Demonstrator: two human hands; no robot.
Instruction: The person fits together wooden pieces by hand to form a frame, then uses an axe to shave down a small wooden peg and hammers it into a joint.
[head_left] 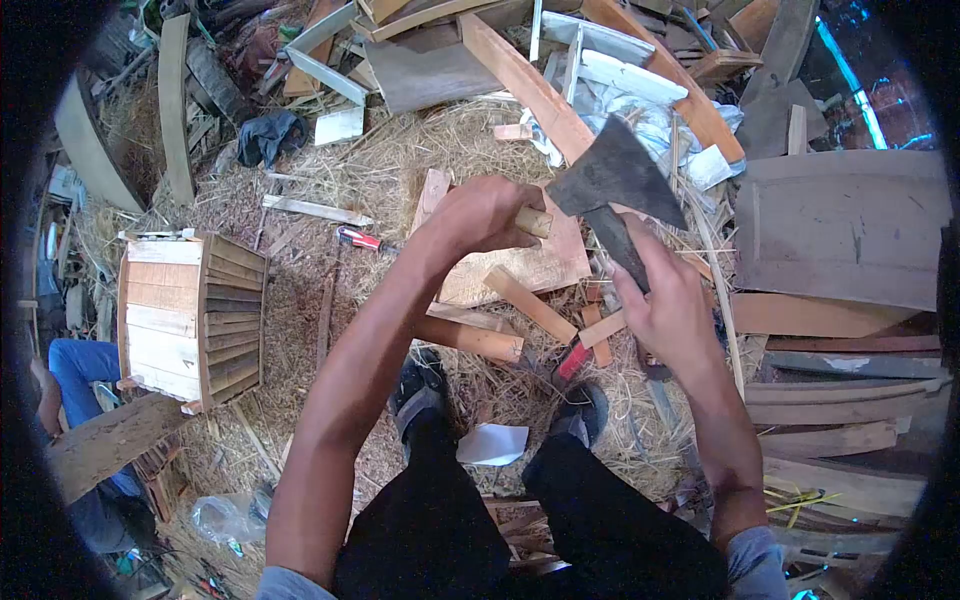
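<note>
My right hand (668,300) is closed around the short dark handle of a hatchet (618,172), whose broad grey blade is raised and points up and away from me. My left hand (488,212) grips a small piece of wood (534,222), its pale cut end sticking out toward the hatchet. The two hands are apart, and the blade does not touch the wood. Beneath them lies a flat wooden board (560,255) on the straw. Loose wooden blocks (528,302) and a red-handled tool (572,362) lie nearer my feet.
A slatted wooden crate (165,315) stands at the left, beside a person in blue trousers (85,370). A red and white tool (360,238) lies on the straw. Planks (530,80) are heaped at the back; boards (840,410) are stacked at the right. White paper (492,444) lies between my feet.
</note>
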